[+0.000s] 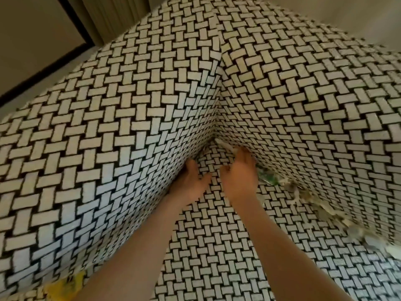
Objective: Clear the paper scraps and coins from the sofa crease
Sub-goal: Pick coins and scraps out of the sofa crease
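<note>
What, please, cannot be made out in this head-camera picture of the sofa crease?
- Coins: none discernible, head view; the paper scraps along the crease are blurred.
- Right hand: fingertips curl into the crease; whether they pinch anything is hidden.
- Left hand: fingertips partly hidden beside the armrest.
- Yellow object: blurred, cut by the bottom edge.

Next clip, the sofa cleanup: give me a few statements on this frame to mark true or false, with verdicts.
1. The left hand and the right hand both reach into the corner of the sofa. True.
2. Paper scraps lie to the right of the right hand. True.
3. The sofa fabric is plain grey. False: it has a black-and-white woven pattern.
4. The left hand lifts a coin high above the sofa. False: it rests low on the seat, and no coin is visible.
</note>
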Tool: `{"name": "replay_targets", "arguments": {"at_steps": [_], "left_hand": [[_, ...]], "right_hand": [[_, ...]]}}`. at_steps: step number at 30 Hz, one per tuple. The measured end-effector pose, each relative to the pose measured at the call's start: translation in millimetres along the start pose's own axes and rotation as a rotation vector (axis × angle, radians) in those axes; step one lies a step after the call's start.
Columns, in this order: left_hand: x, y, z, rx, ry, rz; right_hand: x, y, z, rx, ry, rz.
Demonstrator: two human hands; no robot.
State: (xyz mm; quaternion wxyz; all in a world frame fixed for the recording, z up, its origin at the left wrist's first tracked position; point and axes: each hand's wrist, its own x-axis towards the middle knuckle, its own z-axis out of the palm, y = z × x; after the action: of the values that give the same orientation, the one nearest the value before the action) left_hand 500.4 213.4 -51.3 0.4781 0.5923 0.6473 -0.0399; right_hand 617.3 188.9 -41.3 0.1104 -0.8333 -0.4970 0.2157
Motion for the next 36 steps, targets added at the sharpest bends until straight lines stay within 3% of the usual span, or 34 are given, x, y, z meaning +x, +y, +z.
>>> {"name": "replay_targets", "arguments": {"at_steps": [5,10,16,21,28,36], "left_hand": [[13,8,-1,-0.038,0.009,0.050],[32,33,4,-0.285,0.132,0.044],[52,42,4,-0.499,0.163,-0.070],[45,35,7,-0.269,0.139,0.122],[40,40,5,0.092,0.138,0.221],[50,52,12,0.471,0.212,0.216]], "right_hand": [[2,16,5,-0.027,-0.068,-0.053],[18,4,10,0.022,-0.163,0.057],[39,5,7,0.150,-0.231,0.147],[43,11,4,0.193,-0.341,0.143],[60,15,-6,0.644,-0.582,0.294],[58,22,-3,0.793,-0.496,0.279]]}}
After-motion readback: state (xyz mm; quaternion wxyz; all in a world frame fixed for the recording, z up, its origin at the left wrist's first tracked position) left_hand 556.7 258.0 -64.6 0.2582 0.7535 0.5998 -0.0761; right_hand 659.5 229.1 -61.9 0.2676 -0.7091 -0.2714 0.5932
